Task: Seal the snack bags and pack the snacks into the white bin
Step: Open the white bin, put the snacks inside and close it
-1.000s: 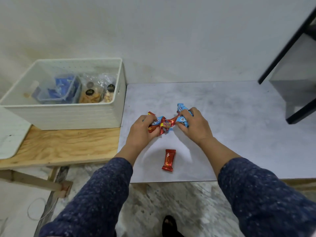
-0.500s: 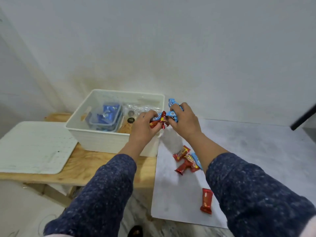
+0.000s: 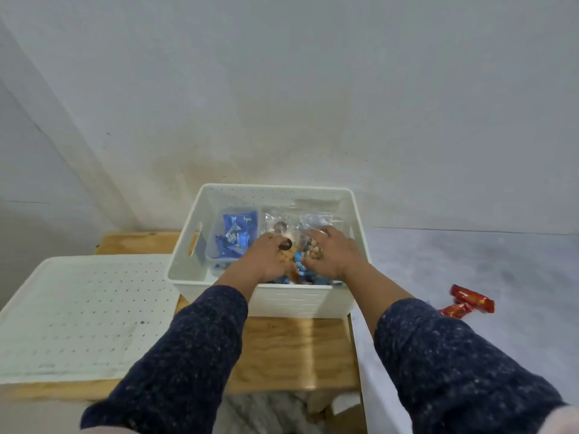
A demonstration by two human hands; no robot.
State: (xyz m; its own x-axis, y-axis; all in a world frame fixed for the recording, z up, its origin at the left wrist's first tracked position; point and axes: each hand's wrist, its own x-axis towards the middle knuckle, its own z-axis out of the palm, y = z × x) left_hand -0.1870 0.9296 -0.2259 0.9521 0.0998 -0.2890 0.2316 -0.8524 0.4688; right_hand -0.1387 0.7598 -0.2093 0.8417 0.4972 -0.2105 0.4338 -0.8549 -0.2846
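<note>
Head view: I see both hands reaching down into the white bin [image 3: 308, 300], which I take as the landmark for everything else.
White bin: it stands on the wooden desk [image 3: 282, 352], close to the wall.
Left hand [image 3: 266, 260]: it is inside the bin, over its near middle, palm down with the fingers bent over the snacks; I cannot tell whether it grasps anything.
Right hand [image 3: 329, 255]: it is inside the bin just right of the left hand, fingers curled down among the bags; whether it grips or has let go I cannot tell.
Small wrapped snacks [image 3: 302, 270]: blue wrappers show between and below the two hands, near the front wall of the bin.
Clear snack bags [image 3: 313, 222]: they lie in the middle and right of the bin, behind the hands, with nuts showing through the plastic.
Clear container [image 3: 235, 236]: it sits in the left part of the bin and holds blue packets.
Red wrapped snacks [image 3: 466, 303]: they lie outside the bin, to its right, on the grey desk [image 3: 470, 267], partly behind my right sleeve.
White perforated lid [image 3: 78, 317]: it lies flat to the left of the bin, on the wooden desk.
</note>
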